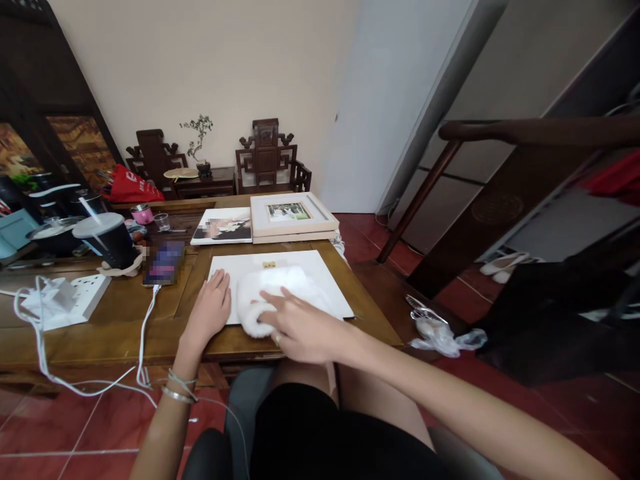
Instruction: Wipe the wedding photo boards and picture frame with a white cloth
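Observation:
A white flat panel (pixel 320 280), face down with a small metal hanger at its far edge, lies on the wooden table (pixel 120 320). My left hand (pixel 210 310) rests flat on its left edge, fingers stretched out. My right hand (pixel 295 327) presses a white fluffy cloth (pixel 260 293) onto the panel, fingers curled over the cloth's near end.
Behind the panel lie a stack of framed pictures (pixel 290 217) and a photo print (pixel 223 227). A phone (pixel 164 263) on a white cable, a dark cup (pixel 107 240) with a straw and a white power strip (pixel 65 297) sit at left. A plastic bag (pixel 440 333) lies on the red floor.

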`<state>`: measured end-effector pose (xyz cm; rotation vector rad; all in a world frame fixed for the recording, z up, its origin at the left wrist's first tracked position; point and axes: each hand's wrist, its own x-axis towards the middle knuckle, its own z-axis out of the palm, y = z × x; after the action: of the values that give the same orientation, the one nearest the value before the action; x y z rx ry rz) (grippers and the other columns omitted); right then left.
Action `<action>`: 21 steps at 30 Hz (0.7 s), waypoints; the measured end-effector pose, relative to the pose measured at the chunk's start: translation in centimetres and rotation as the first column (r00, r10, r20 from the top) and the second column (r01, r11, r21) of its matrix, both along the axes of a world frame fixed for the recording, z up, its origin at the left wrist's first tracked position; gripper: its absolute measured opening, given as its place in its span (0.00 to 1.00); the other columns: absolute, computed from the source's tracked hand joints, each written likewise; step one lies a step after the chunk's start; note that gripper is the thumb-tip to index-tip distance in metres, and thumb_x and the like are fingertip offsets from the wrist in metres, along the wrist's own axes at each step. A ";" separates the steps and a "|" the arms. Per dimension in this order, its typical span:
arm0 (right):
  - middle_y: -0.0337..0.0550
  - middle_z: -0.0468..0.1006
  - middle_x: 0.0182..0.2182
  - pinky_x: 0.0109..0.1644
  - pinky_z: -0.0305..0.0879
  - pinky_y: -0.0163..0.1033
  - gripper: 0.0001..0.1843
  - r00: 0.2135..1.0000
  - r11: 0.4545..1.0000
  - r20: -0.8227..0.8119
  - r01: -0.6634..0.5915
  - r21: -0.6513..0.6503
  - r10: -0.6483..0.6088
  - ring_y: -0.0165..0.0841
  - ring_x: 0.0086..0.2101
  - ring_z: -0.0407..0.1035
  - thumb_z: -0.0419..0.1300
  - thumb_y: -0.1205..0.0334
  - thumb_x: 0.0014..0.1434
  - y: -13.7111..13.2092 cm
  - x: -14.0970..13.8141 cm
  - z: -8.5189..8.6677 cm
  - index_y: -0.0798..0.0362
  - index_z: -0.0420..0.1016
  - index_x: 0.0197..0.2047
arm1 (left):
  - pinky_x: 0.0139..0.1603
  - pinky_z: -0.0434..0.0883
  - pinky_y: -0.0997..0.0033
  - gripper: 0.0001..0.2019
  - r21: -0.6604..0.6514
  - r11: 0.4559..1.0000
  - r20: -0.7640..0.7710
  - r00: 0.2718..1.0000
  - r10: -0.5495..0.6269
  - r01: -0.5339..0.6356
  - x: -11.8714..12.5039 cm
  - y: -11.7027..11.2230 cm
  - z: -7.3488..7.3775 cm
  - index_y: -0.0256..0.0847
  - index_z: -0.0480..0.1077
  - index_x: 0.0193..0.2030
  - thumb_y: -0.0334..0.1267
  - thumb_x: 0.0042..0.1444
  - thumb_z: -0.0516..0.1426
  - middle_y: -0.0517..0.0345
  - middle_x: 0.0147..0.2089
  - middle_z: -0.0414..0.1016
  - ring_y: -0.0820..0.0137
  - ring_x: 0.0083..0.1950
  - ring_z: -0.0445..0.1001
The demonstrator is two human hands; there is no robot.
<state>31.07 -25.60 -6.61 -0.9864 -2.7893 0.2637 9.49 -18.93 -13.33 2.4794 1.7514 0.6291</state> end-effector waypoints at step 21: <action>0.62 0.67 0.57 0.62 0.48 0.61 0.16 0.992 0.974 0.098 -0.100 0.204 0.081 0.53 0.59 0.57 0.56 0.66 0.55 -0.3 -1.9 -1.4 0.59 0.74 0.46 | 0.68 0.54 0.52 0.23 -0.035 0.999 0.051 0.998 -0.024 0.026 -0.4 0.0 0.1 0.29 0.61 0.62 0.34 0.64 0.42 0.38 0.68 0.57 0.59 0.70 0.52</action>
<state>29.21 -25.95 -7.96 -0.8424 -2.8724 -0.0629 9.10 -18.91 -13.21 2.4358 1.6957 0.6468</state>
